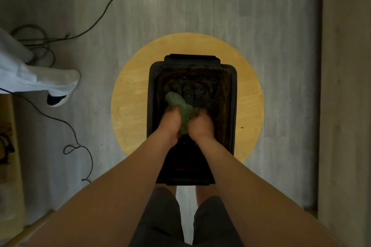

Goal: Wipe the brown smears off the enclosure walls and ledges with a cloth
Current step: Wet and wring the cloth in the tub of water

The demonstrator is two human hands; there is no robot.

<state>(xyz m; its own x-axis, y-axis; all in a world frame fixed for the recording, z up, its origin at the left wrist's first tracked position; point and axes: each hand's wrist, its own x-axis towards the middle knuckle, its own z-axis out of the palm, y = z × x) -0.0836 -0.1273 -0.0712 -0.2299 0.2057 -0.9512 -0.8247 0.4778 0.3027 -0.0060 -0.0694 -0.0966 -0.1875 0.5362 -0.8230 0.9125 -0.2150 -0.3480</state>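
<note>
A black rectangular enclosure (232,94) sits on a round wooden table (130,102), seen from straight above. Its floor and inner walls carry brown smears, thickest toward the far end. A green cloth (176,101) lies bunched inside it. My left hand (170,121) grips the cloth's left side, and my right hand (200,124) grips its right side. Both hands are down inside the enclosure, close together, with the cloth running between them. The fingertips are hidden under the cloth.
Black cables (80,32) loop across the grey floor on the left. Another person's leg and shoe (58,94) stand at the left. A wooden edge (12,146) runs along the far left, and a wall or panel (345,106) borders the right.
</note>
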